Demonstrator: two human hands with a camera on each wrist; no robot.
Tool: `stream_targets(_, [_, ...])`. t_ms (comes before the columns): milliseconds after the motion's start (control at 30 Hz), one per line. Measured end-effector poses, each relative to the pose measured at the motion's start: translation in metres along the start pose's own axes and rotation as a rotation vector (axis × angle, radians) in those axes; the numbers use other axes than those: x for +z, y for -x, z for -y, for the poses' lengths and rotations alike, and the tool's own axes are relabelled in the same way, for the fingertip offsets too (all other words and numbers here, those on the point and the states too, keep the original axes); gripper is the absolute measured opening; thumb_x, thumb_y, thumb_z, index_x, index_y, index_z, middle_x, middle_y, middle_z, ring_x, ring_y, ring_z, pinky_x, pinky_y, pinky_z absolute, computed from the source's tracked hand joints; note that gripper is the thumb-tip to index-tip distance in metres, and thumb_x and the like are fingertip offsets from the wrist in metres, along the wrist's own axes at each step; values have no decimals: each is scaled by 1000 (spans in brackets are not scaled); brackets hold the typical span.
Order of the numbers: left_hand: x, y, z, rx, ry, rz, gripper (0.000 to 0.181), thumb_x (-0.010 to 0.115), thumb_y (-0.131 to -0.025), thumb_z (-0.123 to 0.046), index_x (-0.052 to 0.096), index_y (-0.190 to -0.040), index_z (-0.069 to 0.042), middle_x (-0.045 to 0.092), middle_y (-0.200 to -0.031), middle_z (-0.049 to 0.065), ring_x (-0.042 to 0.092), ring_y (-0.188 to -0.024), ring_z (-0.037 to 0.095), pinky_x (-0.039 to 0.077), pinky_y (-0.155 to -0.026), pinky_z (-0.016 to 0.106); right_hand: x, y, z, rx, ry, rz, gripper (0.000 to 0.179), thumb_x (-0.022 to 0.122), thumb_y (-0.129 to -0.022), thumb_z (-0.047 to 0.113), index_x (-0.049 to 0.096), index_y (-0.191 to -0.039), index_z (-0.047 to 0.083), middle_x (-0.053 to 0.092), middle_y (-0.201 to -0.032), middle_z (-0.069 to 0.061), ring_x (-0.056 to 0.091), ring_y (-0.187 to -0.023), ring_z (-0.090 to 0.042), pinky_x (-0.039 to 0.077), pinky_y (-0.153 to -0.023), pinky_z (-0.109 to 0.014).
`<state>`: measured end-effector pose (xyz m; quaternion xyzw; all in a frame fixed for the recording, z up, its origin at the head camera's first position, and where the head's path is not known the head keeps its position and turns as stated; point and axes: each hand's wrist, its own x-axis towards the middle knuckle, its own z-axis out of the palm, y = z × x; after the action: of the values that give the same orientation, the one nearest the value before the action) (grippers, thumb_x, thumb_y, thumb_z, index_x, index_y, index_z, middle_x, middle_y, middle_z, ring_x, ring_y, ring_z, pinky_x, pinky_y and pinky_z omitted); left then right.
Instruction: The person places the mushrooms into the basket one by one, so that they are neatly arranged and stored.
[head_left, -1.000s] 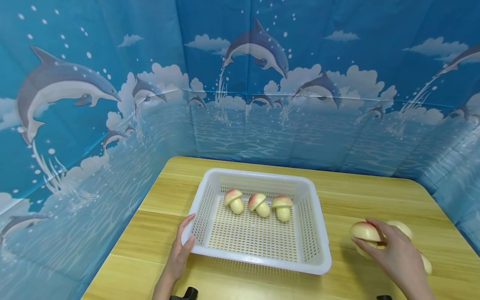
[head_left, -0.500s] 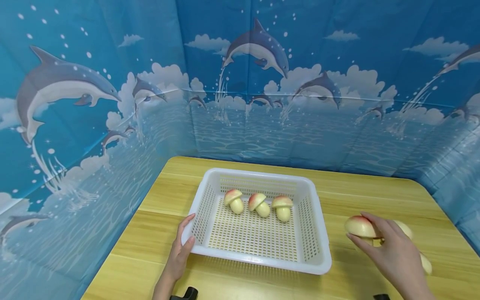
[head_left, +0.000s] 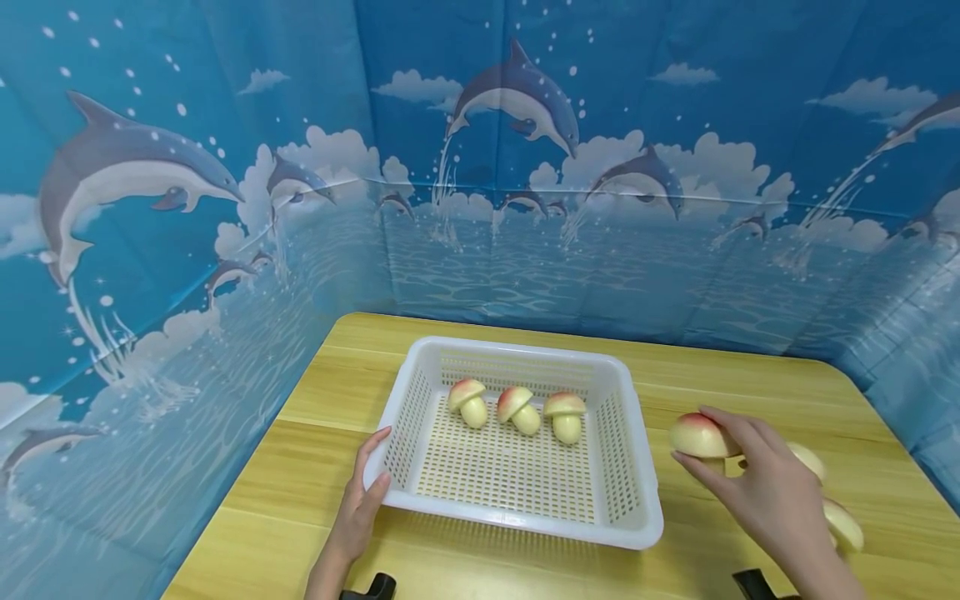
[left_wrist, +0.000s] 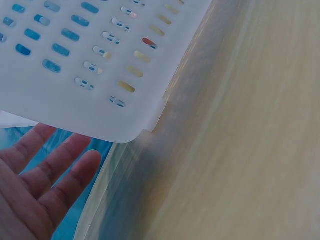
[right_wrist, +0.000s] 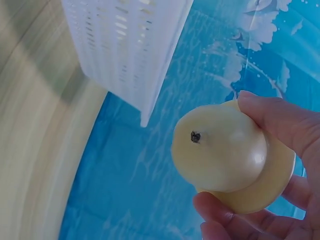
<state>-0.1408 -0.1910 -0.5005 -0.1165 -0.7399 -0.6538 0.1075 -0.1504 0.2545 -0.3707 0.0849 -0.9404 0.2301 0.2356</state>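
- pinching a mushroom-shaped piece (head_left: 697,437) in right hand (head_left: 776,496)
- resting straight-fingered left hand (head_left: 356,507) on the basket rim (head_left: 517,518)
- with three similar pieces (head_left: 525,419) inside, left of the pinch

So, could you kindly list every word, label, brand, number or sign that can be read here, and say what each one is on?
There are none to read: I find no lettering on the white basket, the toy mushrooms or the blue backdrop.
The dark spot under the mushroom in the right hand forms no readable character.
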Motion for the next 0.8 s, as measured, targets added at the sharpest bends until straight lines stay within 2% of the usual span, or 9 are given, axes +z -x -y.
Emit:
stream_targets(433, [1,0,-1,-1,-10,2,52,35,-96,-15,27,-147,-20,33,-145,16,41,-121,37,39,-90,48,3,-8,13,-133,-7,-54,64,87,-64,25,61,-121,13,59,-103,-10,56,-71,-26,39,-47,-29])
stream_targets(800, [0,0,1,6,-23,-1,53,35,-95,-15,27,-147,-20,34,-144,16,42,-120,37,40,-90,46,3,-11,22,-200,-11,-44,63,87,-64,26,62,-120,14,60,-105,-7,55,-72,-21,39,-47,-29])
